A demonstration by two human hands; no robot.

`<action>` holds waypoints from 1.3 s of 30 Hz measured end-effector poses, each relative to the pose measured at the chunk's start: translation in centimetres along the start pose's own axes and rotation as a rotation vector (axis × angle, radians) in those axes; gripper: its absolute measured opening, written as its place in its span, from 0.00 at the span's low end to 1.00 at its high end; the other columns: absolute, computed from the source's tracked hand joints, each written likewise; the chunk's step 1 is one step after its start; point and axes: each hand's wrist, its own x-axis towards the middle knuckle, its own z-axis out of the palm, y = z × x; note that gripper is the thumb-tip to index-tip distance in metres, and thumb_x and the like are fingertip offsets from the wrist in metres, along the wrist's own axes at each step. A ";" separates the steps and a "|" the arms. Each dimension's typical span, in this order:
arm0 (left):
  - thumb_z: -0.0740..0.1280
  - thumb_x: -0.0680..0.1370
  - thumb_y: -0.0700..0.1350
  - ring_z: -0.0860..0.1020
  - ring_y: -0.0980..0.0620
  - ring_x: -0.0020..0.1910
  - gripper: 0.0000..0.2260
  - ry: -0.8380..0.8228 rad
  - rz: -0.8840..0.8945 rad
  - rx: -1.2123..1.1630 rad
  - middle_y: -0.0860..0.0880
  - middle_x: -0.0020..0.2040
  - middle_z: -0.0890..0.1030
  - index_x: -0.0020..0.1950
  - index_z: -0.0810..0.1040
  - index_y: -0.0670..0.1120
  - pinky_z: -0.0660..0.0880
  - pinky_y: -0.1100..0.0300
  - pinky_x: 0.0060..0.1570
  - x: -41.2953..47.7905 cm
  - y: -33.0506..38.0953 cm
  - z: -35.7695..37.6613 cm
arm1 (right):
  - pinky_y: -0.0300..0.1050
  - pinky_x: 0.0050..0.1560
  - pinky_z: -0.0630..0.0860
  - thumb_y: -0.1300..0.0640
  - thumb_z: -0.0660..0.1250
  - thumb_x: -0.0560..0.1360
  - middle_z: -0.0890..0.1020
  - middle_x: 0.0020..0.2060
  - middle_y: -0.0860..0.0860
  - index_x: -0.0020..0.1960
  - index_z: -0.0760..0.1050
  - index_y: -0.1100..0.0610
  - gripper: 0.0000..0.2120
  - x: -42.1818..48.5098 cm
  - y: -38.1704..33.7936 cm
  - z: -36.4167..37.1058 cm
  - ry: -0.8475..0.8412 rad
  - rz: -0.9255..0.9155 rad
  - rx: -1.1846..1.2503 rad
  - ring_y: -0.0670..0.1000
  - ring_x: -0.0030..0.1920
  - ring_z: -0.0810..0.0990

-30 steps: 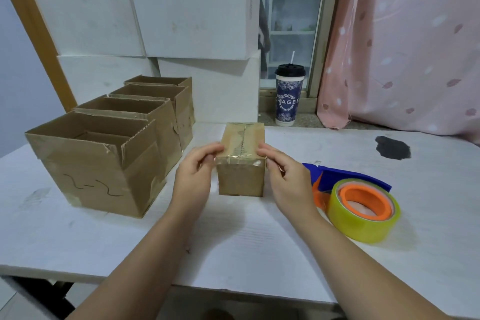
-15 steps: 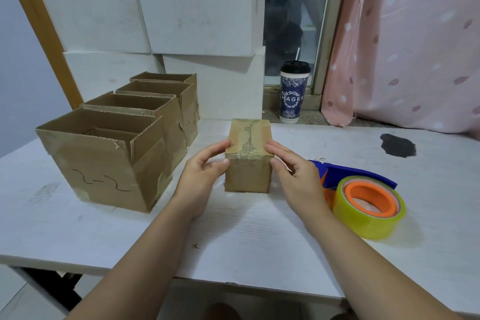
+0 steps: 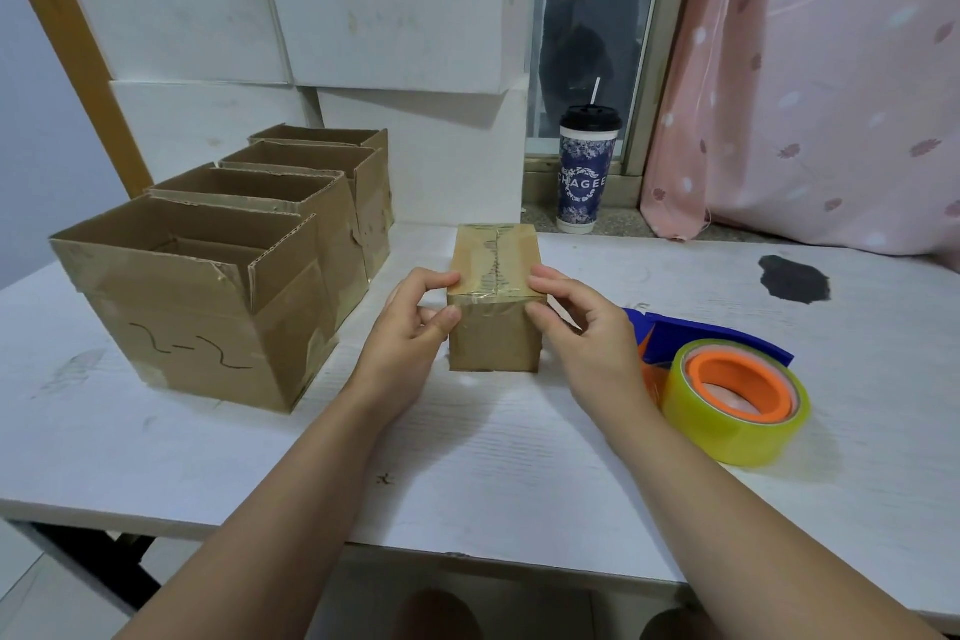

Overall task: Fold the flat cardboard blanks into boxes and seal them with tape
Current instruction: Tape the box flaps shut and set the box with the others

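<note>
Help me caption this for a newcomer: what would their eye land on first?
First, the small taped box at the middle of the white table, pinched at its near top corners by the left hand and the right hand. Next, the yellow tape roll with its orange core at the right, a blue dispenser just behind it. Then the row of four open cardboard boxes along the left.
</note>
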 end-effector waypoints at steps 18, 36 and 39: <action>0.66 0.77 0.40 0.64 0.62 0.61 0.13 0.086 0.231 0.292 0.69 0.61 0.67 0.50 0.70 0.59 0.63 0.56 0.64 0.8 -0.5 0.6 | 0.30 0.56 0.74 0.63 0.68 0.75 0.78 0.52 0.35 0.50 0.80 0.48 0.11 0.0 0.1 0.4 0.064 -0.023 -0.033 0.38 0.60 0.76; 0.62 0.80 0.49 0.65 0.55 0.63 0.09 0.145 0.088 0.150 0.61 0.55 0.74 0.47 0.81 0.60 0.55 0.81 0.55 0.6 1.2 1.1 | 0.26 0.56 0.69 0.52 0.64 0.78 0.79 0.54 0.37 0.56 0.82 0.54 0.11 -0.1 -0.3 0.8 0.063 0.010 -0.041 0.34 0.60 0.75; 0.66 0.77 0.45 0.65 0.55 0.63 0.09 0.117 0.088 0.150 0.60 0.56 0.74 0.47 0.80 0.61 0.56 0.82 0.55 0.6 1.1 1.0 | 0.30 0.58 0.72 0.52 0.66 0.77 0.81 0.56 0.41 0.56 0.82 0.54 0.11 0.0 -0.3 1.0 0.094 0.031 -0.024 0.36 0.60 0.76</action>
